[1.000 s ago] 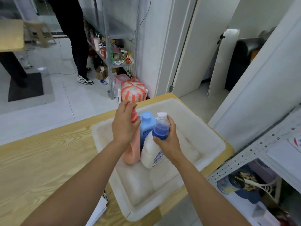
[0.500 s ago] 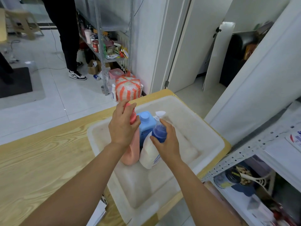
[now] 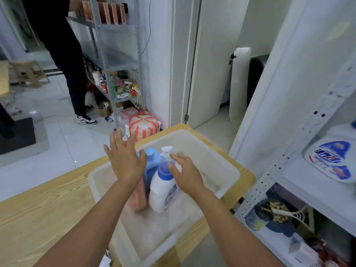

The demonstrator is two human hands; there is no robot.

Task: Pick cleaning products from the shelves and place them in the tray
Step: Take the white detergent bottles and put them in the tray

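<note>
A: Head view: where do the bottles stand?

B: Three stand upright in the white plastic tray (image 3: 227, 160), left of its middle and close together: a slim pink bottle (image 3: 137, 198), a boxy blue bottle (image 3: 153, 163) behind it, and a rounded white pump bottle (image 3: 163, 193) with a glossy blue collar.

A: And the hands?

B: The left hand (image 3: 125, 160) is spread flat above the pink bottle, holding nothing. The right hand (image 3: 185, 175) is relaxed by the pump; I cannot tell if it touches. The tray sits on a grained wooden table (image 3: 38, 209).

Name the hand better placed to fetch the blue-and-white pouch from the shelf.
Probably right. The right hand, open by the white bottle, is nearer the pouch on the shelf; the left hand is farther, over the pink bottle.
</note>
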